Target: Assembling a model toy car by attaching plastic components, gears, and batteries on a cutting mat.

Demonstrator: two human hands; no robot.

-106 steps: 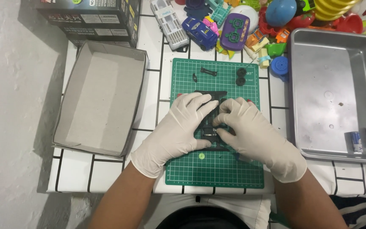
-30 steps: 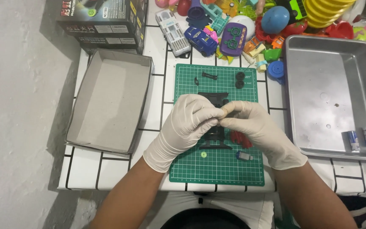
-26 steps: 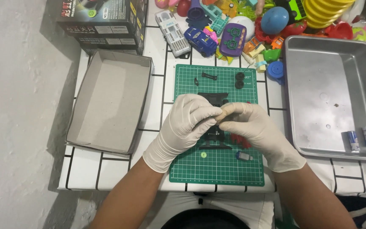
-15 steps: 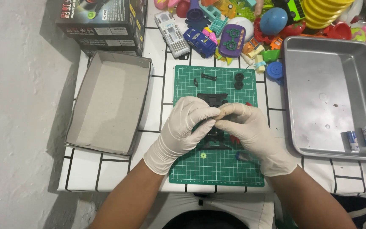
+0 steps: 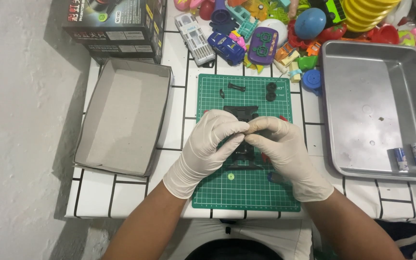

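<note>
My gloved left hand (image 5: 207,149) and right hand (image 5: 285,149) meet fingertip to fingertip, pinching closed over the flat black plastic toy chassis (image 5: 240,113), which lies mostly hidden beneath them on the green gridded cutting mat (image 5: 246,188) near the bench's front edge, between the open grey cardboard box (image 5: 121,115) and the metal tray (image 5: 376,110).

Cutting mat (image 5: 217,192) sits centre of worktop (image 5: 116,197). Both hands on it: left hand (image 5: 208,144) and right hand (image 5: 285,149) meet fingertip to fingertip over the chassis part (image 5: 240,111) at mid-mat. Two small wheels (image 5: 271,91) and a short rod (image 5: 237,87) at the mat's far edge. Open cardboard tray (image 5: 121,120) left of mat, printed box (image 5: 116,26) behind it. Metal pan (image 5: 376,106) right of mat, two batteries (image 5: 408,156) in its near right corner. Toy pile (image 5: 285,29) behind mat and pan
</note>
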